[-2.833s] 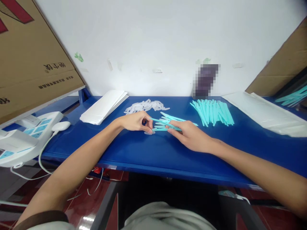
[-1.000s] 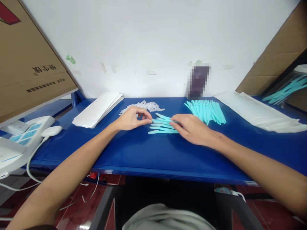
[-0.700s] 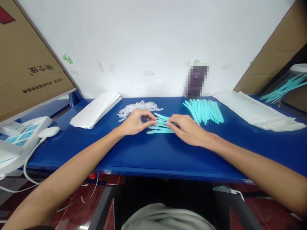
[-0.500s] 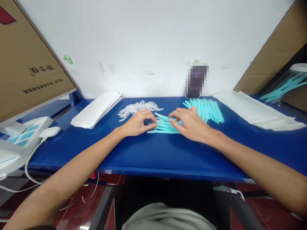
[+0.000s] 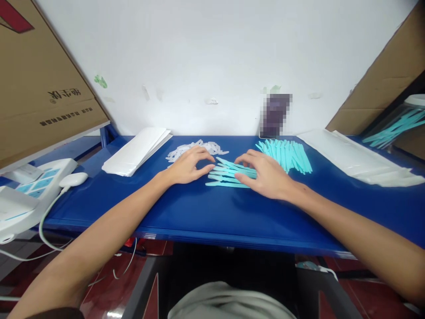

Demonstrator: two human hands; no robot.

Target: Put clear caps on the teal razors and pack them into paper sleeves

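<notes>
A small row of slim turquoise eyebrow razors (image 5: 229, 173) lies side by side on the blue table, handles pointing roughly left to right. My left hand (image 5: 191, 165) hovers at their left ends, thumb and fingers apart with nothing between them. Over their right ends rests my right hand (image 5: 265, 173), its fingers and thumb spread around several razors without closing on them; it hides those ends. Just behind my left hand is a heap of small translucent white caps (image 5: 212, 148), partly covered by that hand. A larger pile of turquoise razors (image 5: 288, 155) sits beyond my right hand.
White flat sleeves (image 5: 136, 150) lie at the left, and more clear-white bags (image 5: 358, 159) at the right. A phone (image 5: 275, 115) leans on the wall. A white power strip (image 5: 43, 181) with plugs, a cardboard box (image 5: 49, 75) and a jar of turquoise razors (image 5: 398, 126) flank the table.
My left thumb and fingertips have come off the razors' left ends and moved slightly left and back. My right hand's fingers have spread a little wider. The camera view has shifted slightly.
</notes>
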